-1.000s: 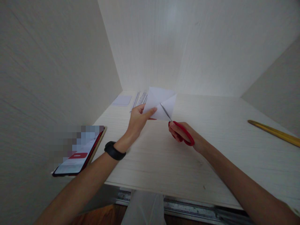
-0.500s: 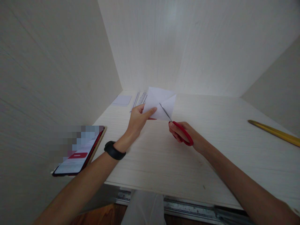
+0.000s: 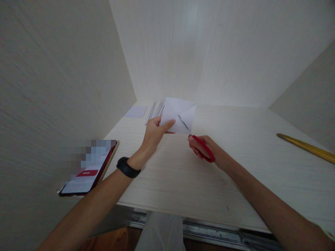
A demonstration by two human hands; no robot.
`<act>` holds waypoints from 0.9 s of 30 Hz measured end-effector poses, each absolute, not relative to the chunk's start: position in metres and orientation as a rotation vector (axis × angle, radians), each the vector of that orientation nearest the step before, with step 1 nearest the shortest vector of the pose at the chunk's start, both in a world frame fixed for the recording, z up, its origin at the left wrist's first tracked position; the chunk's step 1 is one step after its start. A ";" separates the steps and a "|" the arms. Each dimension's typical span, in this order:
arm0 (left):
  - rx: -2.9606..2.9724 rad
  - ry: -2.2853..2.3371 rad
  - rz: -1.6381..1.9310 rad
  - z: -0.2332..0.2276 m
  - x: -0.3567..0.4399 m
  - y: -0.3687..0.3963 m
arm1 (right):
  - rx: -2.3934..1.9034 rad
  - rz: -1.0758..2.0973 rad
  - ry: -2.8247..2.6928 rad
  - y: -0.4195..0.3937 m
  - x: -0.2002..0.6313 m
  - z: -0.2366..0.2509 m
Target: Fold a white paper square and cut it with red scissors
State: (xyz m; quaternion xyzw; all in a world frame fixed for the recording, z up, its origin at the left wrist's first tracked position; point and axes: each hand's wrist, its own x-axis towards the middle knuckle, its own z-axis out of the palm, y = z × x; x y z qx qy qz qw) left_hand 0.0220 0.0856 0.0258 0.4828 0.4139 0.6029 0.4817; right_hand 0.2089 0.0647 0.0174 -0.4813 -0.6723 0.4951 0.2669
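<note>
Left hand (image 3: 154,131) pinches folded white paper (image 3: 175,120). Right hand (image 3: 206,150) grips red scissors (image 3: 199,143), blades partway into paper. Cut begun, not finished.

**One camera on my head, looking down into a desk alcove**

There is only one view. The camera sits on my head and faces forward and down. My left hand (image 3: 154,130) and my right hand (image 3: 206,148) are near, about the middle. The pale wooden desk top (image 3: 235,167) fills the lower half; pale walls close left, back and right.
</note>
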 end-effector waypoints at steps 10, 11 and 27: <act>1.176 1.002 1.466 0.026 0.022 0.086 | -1.309 1.318 -1.837 0.067 0.211 0.014; 1.178 1.007 1.466 0.026 0.022 0.086 | -1.310 1.319 -1.833 0.067 0.211 0.013; 1.161 1.019 1.453 0.026 0.022 0.086 | -1.311 1.335 -1.835 0.065 0.211 0.018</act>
